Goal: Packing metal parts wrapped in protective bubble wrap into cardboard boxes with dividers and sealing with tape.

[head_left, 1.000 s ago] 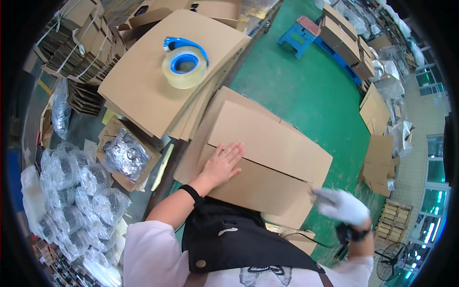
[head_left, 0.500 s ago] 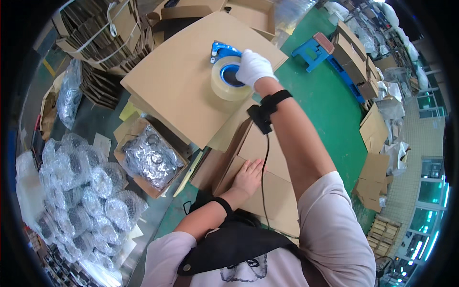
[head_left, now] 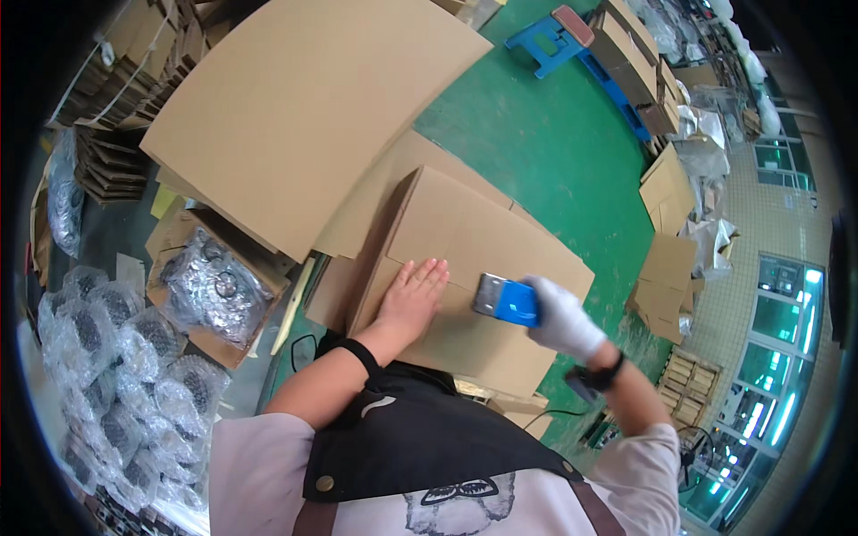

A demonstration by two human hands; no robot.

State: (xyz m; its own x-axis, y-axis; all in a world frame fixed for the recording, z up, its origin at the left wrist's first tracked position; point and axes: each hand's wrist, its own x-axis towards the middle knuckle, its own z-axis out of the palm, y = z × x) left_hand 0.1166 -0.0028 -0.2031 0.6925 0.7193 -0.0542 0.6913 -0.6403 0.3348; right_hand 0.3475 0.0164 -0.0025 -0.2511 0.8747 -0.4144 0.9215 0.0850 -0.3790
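Note:
A closed brown cardboard box lies in front of me, its top flaps meeting along a seam. My bare left hand rests flat on the box top near its left side, fingers stretched out. In a white glove, my right hand is wrapped round a blue tape dispenser above the right part of the box. The dispenser's dark front end points left, toward my left hand. Its tape roll is not visible from here, and whether the dispenser touches the box I cannot tell.
Beyond the box, large flat cardboard sheets are stacked. An open carton of plastic-wrapped items stands left, beside a heap of bubble-wrapped pieces. A blue stool stands on the green floor, with cartons along the right.
My right hand has brought the tape dispenser from over the cardboard sheets back toward me, over the box. My left hand stays on the box top. The view has shifted.

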